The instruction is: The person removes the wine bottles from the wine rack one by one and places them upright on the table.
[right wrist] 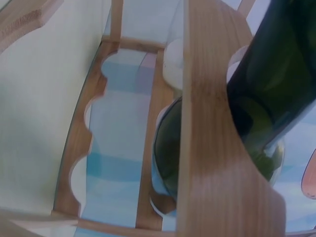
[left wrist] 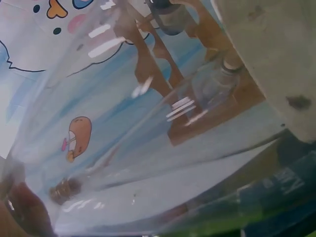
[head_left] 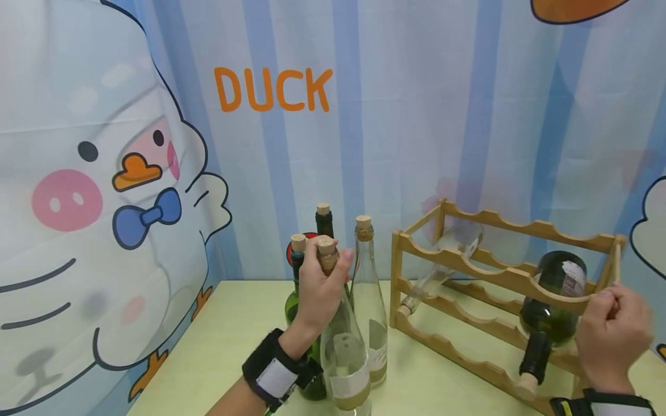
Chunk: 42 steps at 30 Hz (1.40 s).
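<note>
My left hand (head_left: 318, 292) grips a clear glass wine bottle (head_left: 344, 344) by its neck, just below the cork. The bottle leans slightly, with pale liquid low inside, and its glass fills much of the left wrist view. Around it stand another clear bottle (head_left: 370, 323), a green bottle (head_left: 291, 303) and a dark-necked bottle (head_left: 324, 222), all corked. At the right, my right hand (head_left: 614, 335) holds the front right end of the wooden wine rack (head_left: 468, 263). Its fingers are curled by the upper rail (right wrist: 212, 123), which crosses the right wrist view.
A dark green bottle (head_left: 546, 312) lies at the rack's right side, its corked neck pointing forward and down. On the left side of the rack lies a clear bottle (head_left: 434, 280), neck forward. Behind the pale table (head_left: 208, 358) hangs a blue striped curtain (head_left: 416, 115) with cartoon ducks.
</note>
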Each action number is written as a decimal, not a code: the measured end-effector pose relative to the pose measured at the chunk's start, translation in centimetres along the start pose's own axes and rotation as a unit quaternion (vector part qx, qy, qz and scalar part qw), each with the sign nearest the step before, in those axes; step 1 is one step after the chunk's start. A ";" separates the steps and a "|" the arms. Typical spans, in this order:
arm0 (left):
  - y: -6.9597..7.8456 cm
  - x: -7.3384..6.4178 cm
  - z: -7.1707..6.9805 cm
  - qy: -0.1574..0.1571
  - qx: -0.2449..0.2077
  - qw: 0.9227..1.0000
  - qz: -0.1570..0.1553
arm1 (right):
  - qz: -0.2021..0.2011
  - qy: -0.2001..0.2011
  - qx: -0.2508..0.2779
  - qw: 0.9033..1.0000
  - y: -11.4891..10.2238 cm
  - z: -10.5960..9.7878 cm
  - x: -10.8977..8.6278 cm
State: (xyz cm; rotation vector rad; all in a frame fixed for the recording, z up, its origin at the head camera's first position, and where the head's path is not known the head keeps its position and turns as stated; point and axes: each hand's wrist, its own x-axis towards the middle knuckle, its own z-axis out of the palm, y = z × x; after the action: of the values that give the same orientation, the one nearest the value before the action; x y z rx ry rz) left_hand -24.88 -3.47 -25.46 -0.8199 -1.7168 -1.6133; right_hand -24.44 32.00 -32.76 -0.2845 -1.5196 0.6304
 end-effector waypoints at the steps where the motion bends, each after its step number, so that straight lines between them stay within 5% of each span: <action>1: -0.1 0.0 0.0 0.000 0.007 1.000 -0.001 | -0.001 0.000 -0.002 1.000 0.3 0.0 0.1; 6: -0.7 -0.1 -0.2 0.001 0.027 1.000 0.000 | -0.016 -0.007 -0.007 1.000 1.5 0.0 0.9; 14: -0.7 0.3 0.4 -0.011 0.026 0.999 -0.016 | 0.054 -0.045 0.000 0.998 3.3 0.0 2.5; 18: 0.5 0.5 0.9 -0.029 0.031 0.999 -0.025 | 0.081 -0.071 -0.010 0.994 3.9 -0.2 2.9; 24: 1.8 0.5 0.9 -0.021 0.044 0.999 -0.017 | 0.060 -0.057 0.001 0.997 3.9 0.3 2.8; 32: -0.9 0.3 0.8 -0.023 0.038 0.999 -0.028 | 0.059 -0.054 -0.003 0.997 4.0 0.3 2.6; 42: -1.1 0.3 0.6 -0.028 0.046 0.998 -0.012 | 0.053 -0.058 -0.004 0.997 3.8 0.2 2.6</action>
State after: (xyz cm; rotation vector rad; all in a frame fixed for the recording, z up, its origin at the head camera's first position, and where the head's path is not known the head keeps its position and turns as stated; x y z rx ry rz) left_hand -25.91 -2.93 -25.93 -0.8081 -1.8324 -1.5275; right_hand -25.60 36.43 -32.68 -0.3405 -1.6271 0.7353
